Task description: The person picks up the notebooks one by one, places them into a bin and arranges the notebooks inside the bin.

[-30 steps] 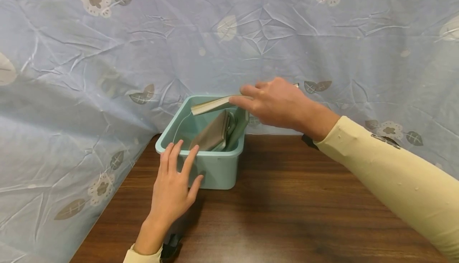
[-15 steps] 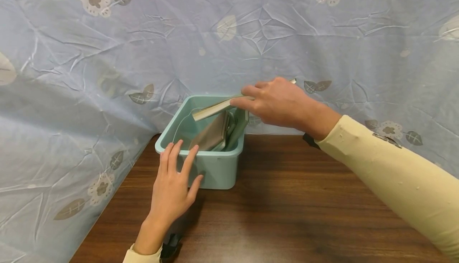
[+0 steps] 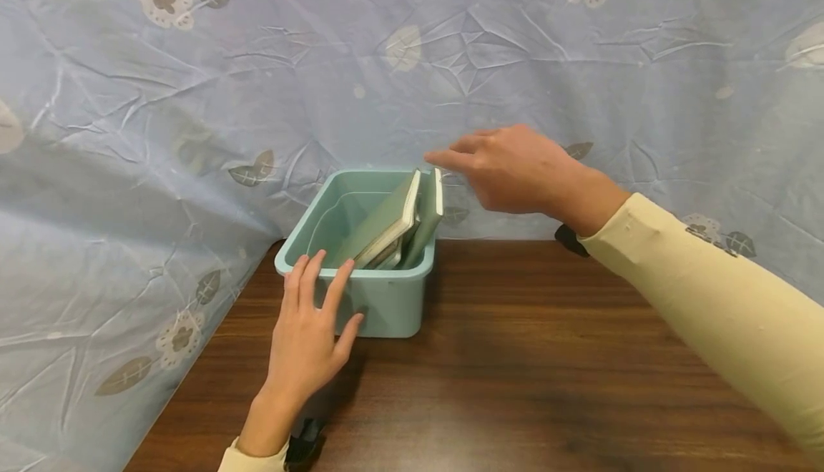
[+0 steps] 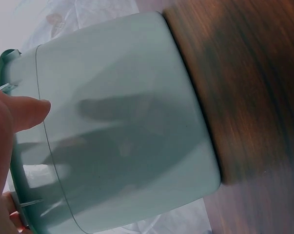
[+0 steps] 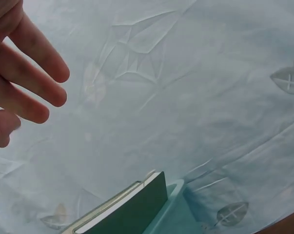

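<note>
A pale blue-green plastic bin (image 3: 395, 307) stands on the wooden table. Several books lean inside it toward the right wall, among them a pale green book (image 3: 385, 218) on the slant and a steeper green book (image 3: 426, 222) beside that wall. My left hand (image 3: 305, 347) rests fingertips on the bin's front rim, fingers spread; in the left wrist view its thumb (image 4: 32, 113) lies against the bin's outside. Just above and right of the books hovers my right hand (image 3: 515, 171), with nothing in it. Its fingers (image 5: 32, 80) hang loosely extended in the right wrist view, apart from the green book (image 5: 132, 207).
Dark wood table (image 3: 547, 350) spreads in front and to the right of the bin. A creased blue floral cloth (image 3: 360, 64) hangs behind and down the left side, close to the bin's back.
The right hand has let go of a book, which now leans among the others in the bin. That hand has risen slightly and moved right. The left hand stays at the rim.
</note>
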Demonstrator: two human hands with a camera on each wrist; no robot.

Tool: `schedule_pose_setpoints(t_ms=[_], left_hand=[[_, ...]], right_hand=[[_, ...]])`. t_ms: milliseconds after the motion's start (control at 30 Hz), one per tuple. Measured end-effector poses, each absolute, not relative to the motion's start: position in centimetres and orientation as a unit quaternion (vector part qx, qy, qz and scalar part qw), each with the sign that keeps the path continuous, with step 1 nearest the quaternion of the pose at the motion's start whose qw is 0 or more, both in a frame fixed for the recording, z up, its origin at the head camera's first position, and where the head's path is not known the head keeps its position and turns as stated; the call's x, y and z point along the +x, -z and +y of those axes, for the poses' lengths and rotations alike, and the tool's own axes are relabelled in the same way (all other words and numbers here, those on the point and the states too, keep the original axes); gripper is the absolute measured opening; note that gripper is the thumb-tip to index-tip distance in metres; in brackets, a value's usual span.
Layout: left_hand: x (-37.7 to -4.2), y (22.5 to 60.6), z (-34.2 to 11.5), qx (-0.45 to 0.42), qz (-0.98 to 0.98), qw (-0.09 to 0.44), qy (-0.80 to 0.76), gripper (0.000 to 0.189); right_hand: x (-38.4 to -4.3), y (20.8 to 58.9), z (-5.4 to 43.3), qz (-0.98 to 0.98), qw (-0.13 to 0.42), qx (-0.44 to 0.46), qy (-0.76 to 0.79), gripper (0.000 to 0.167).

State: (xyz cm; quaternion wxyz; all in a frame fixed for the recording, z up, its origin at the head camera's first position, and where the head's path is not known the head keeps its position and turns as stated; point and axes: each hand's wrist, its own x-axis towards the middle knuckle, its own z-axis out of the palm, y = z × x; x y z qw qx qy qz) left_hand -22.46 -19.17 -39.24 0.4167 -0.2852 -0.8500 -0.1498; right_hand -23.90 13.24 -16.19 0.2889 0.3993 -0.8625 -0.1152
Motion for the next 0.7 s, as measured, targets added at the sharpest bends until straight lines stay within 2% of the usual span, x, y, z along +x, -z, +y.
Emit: schedule_pose_setpoints(t_ms=[267, 700], left_hand=[[-22.5, 39.2, -19.3, -0.286, -0.849, 0.419, 0.148, 0.09], [-22.5, 39.3, -19.5, -0.287, -0.853, 0.411, 0.145, 0.09]], right_hand=[[-23.7, 16.2, 13.7, -0.862, 0.289, 0.399, 0.12, 0.056], [-23.7, 17.5, 14.7, -0.87, 0.276, 0.389, 0.12, 0.044]])
